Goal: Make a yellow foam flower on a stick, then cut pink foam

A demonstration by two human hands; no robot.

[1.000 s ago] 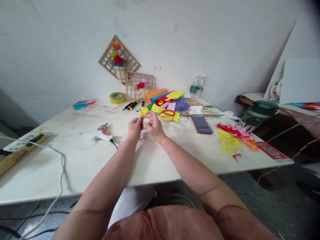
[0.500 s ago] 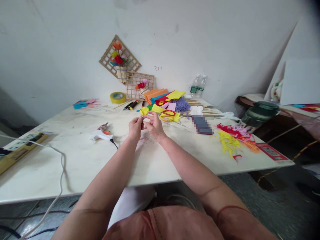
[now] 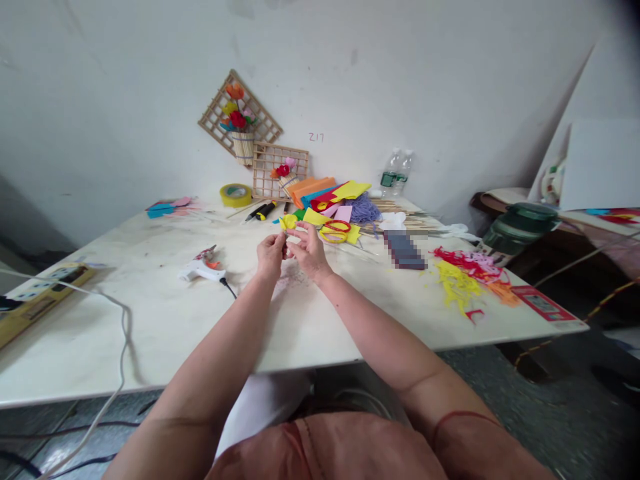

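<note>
Above the middle of the white table (image 3: 150, 313), my left hand (image 3: 270, 255) and my right hand (image 3: 309, 251) meet. Between their fingertips they pinch a small craft flower (image 3: 288, 223) with a yellow head and a thin stem that runs down between the two hands. The stem's lower part is hidden by my fingers. Just beyond the hands lie red-handled scissors (image 3: 336, 231) on yellow foam sheets. A white glue gun (image 3: 201, 269) rests on the table to the left of my left hand, its black cord trailing toward me.
A pile of coloured foam sheets (image 3: 327, 193) and purple yarn lies at the back, with wooden lattice frames (image 3: 277, 170), yellow tape (image 3: 235, 195), bottles (image 3: 395, 170) and sticks. Coloured scraps (image 3: 463, 277) lie right. A power strip (image 3: 43, 293) with cable sits left.
</note>
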